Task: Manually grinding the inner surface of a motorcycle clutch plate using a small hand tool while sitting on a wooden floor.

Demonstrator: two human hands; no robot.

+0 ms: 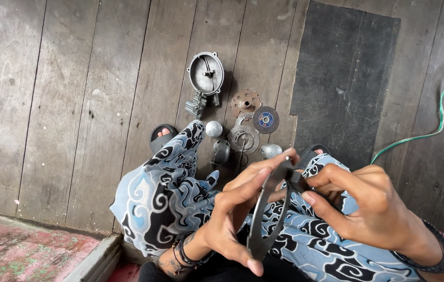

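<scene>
Dark curved metal band [269, 209]: held above the lap, upright. Left hand [235, 209]: fingers curled, pinching its lower length. Right hand [363, 203]: thumb and forefinger pinching its top end. Plank floor [75, 104] below: round metal housing [205, 74], rusty disc [246, 101], blue-centred cutting disc [265, 119]

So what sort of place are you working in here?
Probably an informal home or porch repair spot, not a fitted workshop: worn wooden plank floor, dismantled metal machine parts and a cutting disc laid out on it, a green cable trailing past.
</scene>
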